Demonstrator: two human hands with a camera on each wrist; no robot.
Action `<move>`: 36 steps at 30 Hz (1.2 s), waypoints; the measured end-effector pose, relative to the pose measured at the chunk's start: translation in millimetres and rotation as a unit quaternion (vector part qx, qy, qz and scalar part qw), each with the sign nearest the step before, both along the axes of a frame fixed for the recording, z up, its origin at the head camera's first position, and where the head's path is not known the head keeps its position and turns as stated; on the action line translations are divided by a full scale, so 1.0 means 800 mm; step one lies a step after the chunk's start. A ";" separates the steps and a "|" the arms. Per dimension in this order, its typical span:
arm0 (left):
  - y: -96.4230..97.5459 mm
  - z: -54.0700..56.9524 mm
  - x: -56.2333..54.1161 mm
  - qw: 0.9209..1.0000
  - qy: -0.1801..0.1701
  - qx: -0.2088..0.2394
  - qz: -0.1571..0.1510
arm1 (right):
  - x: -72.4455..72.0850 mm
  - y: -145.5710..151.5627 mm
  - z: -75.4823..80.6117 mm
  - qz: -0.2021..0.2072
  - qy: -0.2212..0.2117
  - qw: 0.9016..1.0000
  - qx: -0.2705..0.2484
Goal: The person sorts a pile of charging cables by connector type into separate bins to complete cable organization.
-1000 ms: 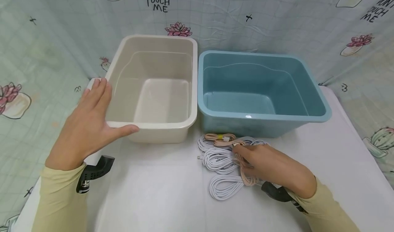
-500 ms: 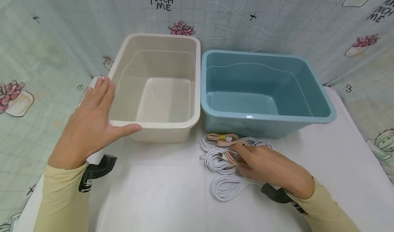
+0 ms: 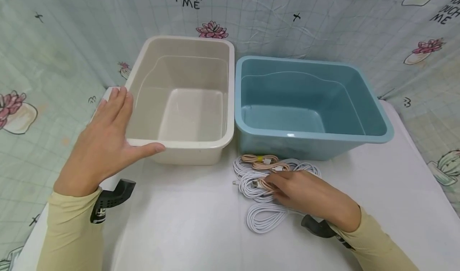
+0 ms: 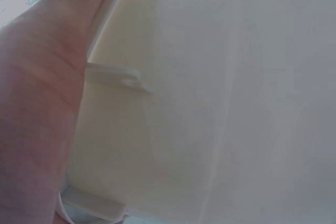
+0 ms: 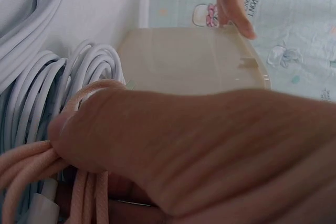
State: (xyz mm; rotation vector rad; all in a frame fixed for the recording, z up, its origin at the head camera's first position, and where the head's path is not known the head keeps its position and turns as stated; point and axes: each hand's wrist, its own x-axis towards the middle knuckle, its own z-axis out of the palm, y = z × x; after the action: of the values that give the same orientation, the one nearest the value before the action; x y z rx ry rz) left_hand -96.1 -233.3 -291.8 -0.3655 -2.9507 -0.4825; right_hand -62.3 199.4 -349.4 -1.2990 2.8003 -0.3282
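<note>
My left hand [image 3: 104, 143] lies along the near-left corner of a beige plastic bin [image 3: 187, 144], its fingers straight and its thumb stretched over the front rim. In the left wrist view, the bin's outer wall [image 4: 184, 119] fills most of the frame. My right hand [image 3: 309, 193] pinches a coiled peach cable [image 3: 264, 184] between thumb and fingers, above the cable pile. The right wrist view shows peach strands [image 5: 26, 163] passing under the thumb; the fingertips are partly hidden. Coiled white cables [image 3: 264, 219] lie beneath and beside this hand.
A blue bin [image 3: 312, 135] stands right of the beige one, behind the cables. Two more peach cables, one with a yellow tie [image 3: 259, 158], lie on the pile against its base. Everything sits on a white-covered table [image 3: 179, 223] before a patterned cloth [image 3: 266, 23].
The right hand has taken up the peach coil and shifted it slightly left, over the white coils. The left hand stays on the beige bin's rim.
</note>
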 end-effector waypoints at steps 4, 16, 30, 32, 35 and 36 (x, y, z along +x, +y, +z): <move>0.000 -0.001 0.000 1.000 0.002 -0.001 0.000 | 0.000 -0.001 -0.003 0.010 0.016 1.000 -0.005; 0.000 0.001 -0.002 1.000 0.000 -0.004 -0.001 | -0.001 0.002 0.000 0.034 0.033 0.998 -0.041; -0.002 0.002 0.002 1.000 -0.007 0.002 0.007 | -0.010 0.005 0.005 0.062 -0.085 0.987 -0.123; -0.002 0.003 0.002 1.000 -0.007 0.004 0.007 | -0.012 0.005 0.005 0.066 -0.098 0.983 -0.142; -0.001 0.004 0.001 1.000 -0.010 -0.002 0.007 | -0.014 0.005 0.002 0.075 -0.102 0.976 -0.179; 0.000 0.004 0.000 1.000 -0.012 -0.004 0.007 | -0.014 0.006 0.002 0.076 -0.104 0.973 -0.191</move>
State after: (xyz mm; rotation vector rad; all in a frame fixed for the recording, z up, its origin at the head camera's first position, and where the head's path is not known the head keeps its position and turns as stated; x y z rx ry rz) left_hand -95.7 -233.4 -288.5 -0.3429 -2.9775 -0.4769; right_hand -73.4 204.1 -348.1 -1.4354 2.5228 -0.9712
